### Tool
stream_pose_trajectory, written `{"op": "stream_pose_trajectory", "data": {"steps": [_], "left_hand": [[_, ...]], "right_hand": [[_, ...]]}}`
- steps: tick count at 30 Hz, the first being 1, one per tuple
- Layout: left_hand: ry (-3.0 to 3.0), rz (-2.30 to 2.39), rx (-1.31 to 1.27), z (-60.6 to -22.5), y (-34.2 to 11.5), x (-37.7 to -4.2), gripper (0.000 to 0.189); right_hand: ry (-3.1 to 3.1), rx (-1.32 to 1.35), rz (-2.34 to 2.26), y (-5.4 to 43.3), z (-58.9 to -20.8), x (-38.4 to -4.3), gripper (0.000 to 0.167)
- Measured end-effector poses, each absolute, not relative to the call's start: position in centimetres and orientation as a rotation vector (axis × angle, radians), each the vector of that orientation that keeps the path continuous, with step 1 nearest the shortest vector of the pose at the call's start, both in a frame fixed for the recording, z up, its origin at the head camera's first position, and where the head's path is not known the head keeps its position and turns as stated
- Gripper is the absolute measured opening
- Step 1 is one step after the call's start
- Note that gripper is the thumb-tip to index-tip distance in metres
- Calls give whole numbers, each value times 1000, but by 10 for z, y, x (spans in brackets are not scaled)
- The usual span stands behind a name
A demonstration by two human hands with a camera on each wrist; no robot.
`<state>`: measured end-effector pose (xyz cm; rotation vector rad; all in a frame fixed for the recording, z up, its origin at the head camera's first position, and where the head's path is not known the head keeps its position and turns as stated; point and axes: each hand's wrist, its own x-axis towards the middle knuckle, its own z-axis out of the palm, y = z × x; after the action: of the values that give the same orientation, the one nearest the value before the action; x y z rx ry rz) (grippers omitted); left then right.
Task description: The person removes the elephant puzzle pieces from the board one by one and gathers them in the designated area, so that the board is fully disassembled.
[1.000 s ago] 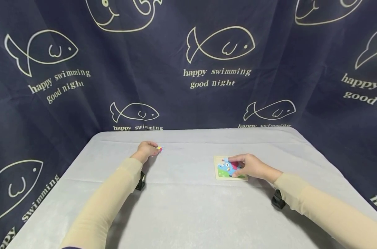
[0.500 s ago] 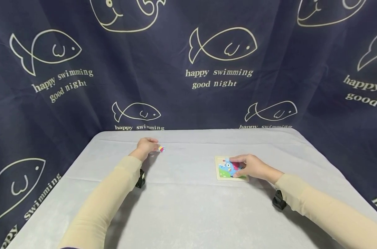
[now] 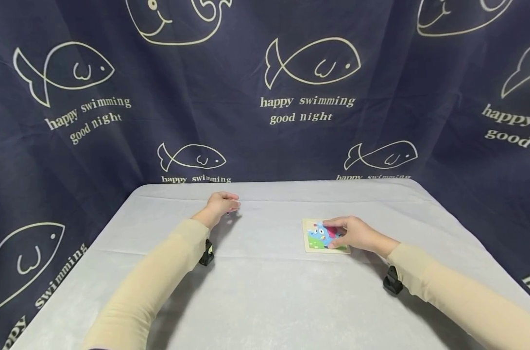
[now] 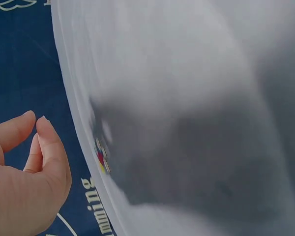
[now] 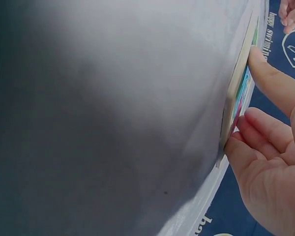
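Note:
A square wooden jigsaw puzzle with a blue animal, pink-red patch and green ground lies flat on the table. My right hand rests on its right part, thumb and forefinger spread over the picture; the right wrist view shows fingertips touching the board. My left hand hovers above a small loose puzzle piece at the far left. Thumb and forefinger come close together with nothing visible between them. In the left wrist view the colourful piece lies on the cloth, apart from the fingers; in the head view the hand mostly covers it.
A pale cloth covers the table. Dark blue curtains with fish drawings and lettering hang behind the far edge and both sides. Small black wrist mounts sit under both sleeves.
My left hand has moved off the loose piece and shifted right, now over it, so the piece is largely hidden in the head view. My right hand stays on the puzzle.

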<state>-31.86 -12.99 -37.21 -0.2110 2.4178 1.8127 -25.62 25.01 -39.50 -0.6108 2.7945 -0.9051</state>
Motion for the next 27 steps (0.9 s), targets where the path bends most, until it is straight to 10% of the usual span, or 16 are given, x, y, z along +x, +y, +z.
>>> {"op": "stream_pose_trajectory", "data": {"steps": [27], "left_hand": [[2322,1834,-93,-372,-93,-307,35]], "right_hand": [[2780,-594,-940,248,-394,-253,67]]}}
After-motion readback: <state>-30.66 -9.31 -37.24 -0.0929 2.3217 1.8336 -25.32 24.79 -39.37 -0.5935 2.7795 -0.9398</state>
